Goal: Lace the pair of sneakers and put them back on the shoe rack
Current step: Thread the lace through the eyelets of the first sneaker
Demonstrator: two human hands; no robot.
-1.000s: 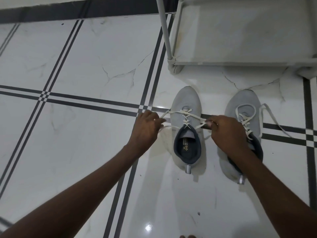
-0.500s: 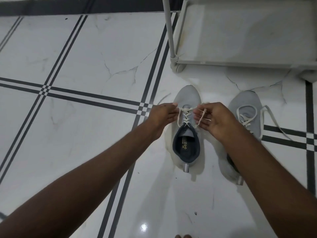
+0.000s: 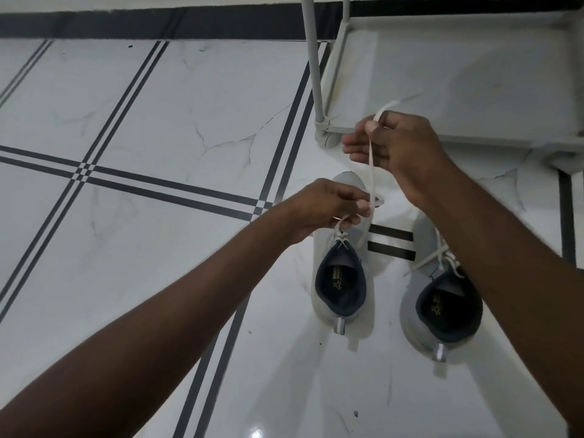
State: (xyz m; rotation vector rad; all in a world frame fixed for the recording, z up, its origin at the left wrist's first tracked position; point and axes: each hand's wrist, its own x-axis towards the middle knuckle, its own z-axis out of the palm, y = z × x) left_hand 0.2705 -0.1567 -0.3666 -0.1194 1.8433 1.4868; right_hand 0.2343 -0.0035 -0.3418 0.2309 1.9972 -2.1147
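Sneakers sit side by side on the tiled floor [image 3: 158, 121] before the shoe rack [image 3: 442, 74]; on the left sneaker [image 3: 339, 279] the tying is under way — left hand [image 3: 322, 210] pinches a lace [image 3: 371, 172] loop, right hand [image 3: 395, 143] pinches the free end raised. Next, I judge: wrap, pull through, tighten.

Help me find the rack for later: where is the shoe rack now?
In the head view, the shoe rack stands top right, just beyond the two sneakers' toes, behind the raised right hand.

Glossy marbled floor tiles [image 3: 158, 121], knit-cloth sneakers [image 3: 325, 248]
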